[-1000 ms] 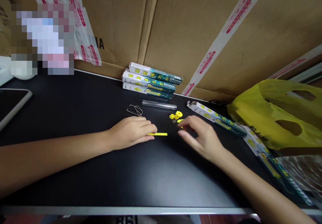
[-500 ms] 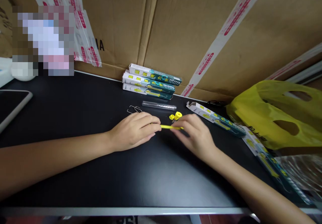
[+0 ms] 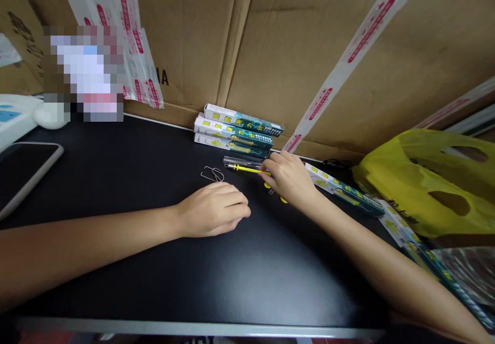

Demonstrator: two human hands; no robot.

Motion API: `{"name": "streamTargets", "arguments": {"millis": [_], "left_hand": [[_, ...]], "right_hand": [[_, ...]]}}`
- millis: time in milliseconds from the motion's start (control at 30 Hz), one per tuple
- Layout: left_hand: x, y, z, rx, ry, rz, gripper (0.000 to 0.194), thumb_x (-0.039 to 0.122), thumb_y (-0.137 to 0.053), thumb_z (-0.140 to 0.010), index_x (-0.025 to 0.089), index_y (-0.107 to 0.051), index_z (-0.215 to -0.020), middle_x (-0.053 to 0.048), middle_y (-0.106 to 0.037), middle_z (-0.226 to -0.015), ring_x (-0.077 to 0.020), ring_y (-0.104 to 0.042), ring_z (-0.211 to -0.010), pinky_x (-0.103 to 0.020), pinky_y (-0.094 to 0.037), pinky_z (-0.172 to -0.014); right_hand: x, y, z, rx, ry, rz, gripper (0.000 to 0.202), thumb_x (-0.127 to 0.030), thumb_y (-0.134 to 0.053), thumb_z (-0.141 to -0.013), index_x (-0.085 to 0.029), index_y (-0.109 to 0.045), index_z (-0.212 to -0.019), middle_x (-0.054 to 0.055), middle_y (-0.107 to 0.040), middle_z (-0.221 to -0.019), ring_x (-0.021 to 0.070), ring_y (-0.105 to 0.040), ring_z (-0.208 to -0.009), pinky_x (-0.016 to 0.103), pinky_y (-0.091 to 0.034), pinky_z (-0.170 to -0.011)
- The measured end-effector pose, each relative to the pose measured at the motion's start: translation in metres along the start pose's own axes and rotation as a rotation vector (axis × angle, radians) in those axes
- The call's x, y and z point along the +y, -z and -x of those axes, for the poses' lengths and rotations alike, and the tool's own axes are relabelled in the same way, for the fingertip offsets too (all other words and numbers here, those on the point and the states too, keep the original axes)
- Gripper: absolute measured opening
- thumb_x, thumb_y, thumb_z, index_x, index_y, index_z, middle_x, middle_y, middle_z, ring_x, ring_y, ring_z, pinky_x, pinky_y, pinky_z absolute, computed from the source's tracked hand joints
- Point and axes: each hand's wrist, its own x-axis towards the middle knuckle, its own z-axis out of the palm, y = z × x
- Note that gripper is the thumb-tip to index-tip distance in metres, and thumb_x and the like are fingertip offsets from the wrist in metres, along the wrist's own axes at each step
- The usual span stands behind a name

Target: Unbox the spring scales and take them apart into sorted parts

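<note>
My right hand (image 3: pixel 291 178) pinches the right end of a thin yellow rod (image 3: pixel 249 169), which has a small metal tip at its left end. It holds the rod beside a clear plastic tube (image 3: pixel 242 161) on the black table. Under that hand lie small yellow caps (image 3: pixel 267 184) and a small spring (image 3: pixel 271 192), partly covered. My left hand (image 3: pixel 214 211) rests on the table with fingers curled together; whatever is inside them, if anything, is hidden. Bent metal wire hooks (image 3: pixel 212 174) lie just beyond it.
Several printed narrow boxes (image 3: pixel 234 135) are stacked against the cardboard wall (image 3: pixel 185 39). Two more boxes, one of them this box (image 3: pixel 344 192), lie at right near a yellow plastic bag (image 3: pixel 410 174). A phone-like device (image 3: pixel 29 171) lies at far left.
My right hand has carried the yellow rod away from my left hand, up toward the clear tube. My left hand no longer touches the rod and stays in about the same place.
</note>
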Motion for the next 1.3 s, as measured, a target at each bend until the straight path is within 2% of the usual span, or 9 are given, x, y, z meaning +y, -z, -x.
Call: {"name": "streamTargets", "arguments": {"millis": [200,400,500,633,733,833,967,1300], "left_hand": [[0.000,-0.001,-0.001,-0.006,0.021,0.013,0.015,0.016,-0.044,-0.091,0.017,-0.059,-0.093,-0.002,-0.065,-0.091,-0.0149,-0.056,-0.087,-0.029,-0.042,-0.085],[-0.001,-0.003,-0.001,-0.028,0.061,0.012,0.015,0.017,-0.044,-0.090,0.018,-0.059,-0.093,0.000,-0.064,-0.089,-0.0152,-0.056,-0.086,-0.029,-0.040,-0.084],[-0.002,-0.005,0.000,-0.050,0.045,0.007,0.016,0.018,-0.044,-0.091,0.018,-0.060,-0.094,0.000,-0.065,-0.085,-0.0150,-0.056,-0.084,-0.029,-0.040,-0.085],[-0.002,-0.006,0.002,-0.077,0.038,-0.012,0.018,0.019,-0.042,-0.092,0.018,-0.060,-0.093,0.000,-0.065,-0.080,-0.0148,-0.056,-0.080,-0.029,-0.040,-0.084],[-0.002,-0.006,0.003,-0.081,0.044,-0.009,0.017,0.019,-0.043,-0.091,0.018,-0.060,-0.094,0.000,-0.065,-0.079,-0.0145,-0.057,-0.080,-0.027,-0.041,-0.081],[-0.001,-0.006,0.003,-0.078,0.044,-0.011,0.017,0.019,-0.043,-0.091,0.018,-0.059,-0.094,0.000,-0.065,-0.080,-0.0138,-0.058,-0.079,-0.026,-0.041,-0.079],[-0.001,-0.006,0.003,-0.071,0.038,-0.020,0.017,0.019,-0.042,-0.091,0.018,-0.059,-0.094,0.001,-0.065,-0.079,-0.0131,-0.058,-0.077,-0.025,-0.042,-0.077],[0.000,-0.005,0.004,-0.054,0.036,-0.021,0.018,0.018,-0.042,-0.091,0.018,-0.059,-0.093,0.001,-0.066,-0.080,-0.0127,-0.059,-0.076,-0.022,-0.044,-0.072]], "right_hand": [[0.002,-0.007,-0.016,-0.053,-0.015,0.016,0.013,-0.027,-0.057,-0.086,-0.016,-0.063,-0.085,0.009,-0.061,-0.084,0.0235,-0.050,-0.082,0.032,-0.027,-0.064],[0.002,-0.011,-0.024,-0.047,-0.040,0.015,0.017,-0.030,-0.053,-0.087,-0.015,-0.061,-0.084,0.010,-0.062,-0.083,0.0239,-0.051,-0.082,0.032,-0.031,-0.065],[0.000,-0.008,-0.031,0.015,-0.068,-0.006,0.021,-0.029,-0.046,-0.091,-0.014,-0.060,-0.088,0.011,-0.061,-0.086,0.0245,-0.051,-0.083,0.033,-0.034,-0.068],[0.003,-0.001,-0.049,0.151,-0.102,-0.020,0.027,-0.032,-0.043,-0.092,-0.013,-0.054,-0.108,0.015,-0.056,-0.103,0.0291,-0.048,-0.095,0.037,-0.037,-0.075],[0.009,0.001,-0.068,0.198,-0.127,-0.045,0.034,-0.033,-0.044,-0.092,-0.013,-0.047,-0.120,0.018,-0.051,-0.114,0.0324,-0.044,-0.104,0.042,-0.037,-0.081],[0.015,-0.001,-0.087,0.177,-0.117,-0.068,0.037,-0.033,-0.044,-0.092,-0.013,-0.044,-0.122,0.018,-0.050,-0.116,0.0337,-0.042,-0.108,0.044,-0.037,-0.083],[0.018,-0.009,-0.105,0.152,-0.101,-0.072,0.035,-0.034,-0.047,-0.090,-0.014,-0.048,-0.119,0.017,-0.052,-0.113,0.0337,-0.044,-0.106,0.044,-0.038,-0.082],[0.024,-0.016,-0.116,0.136,-0.096,-0.150,0.034,-0.023,-0.051,-0.088,-0.013,-0.050,-0.120,0.017,-0.050,-0.113,0.0304,-0.049,-0.105,0.040,-0.041,-0.083]]}}
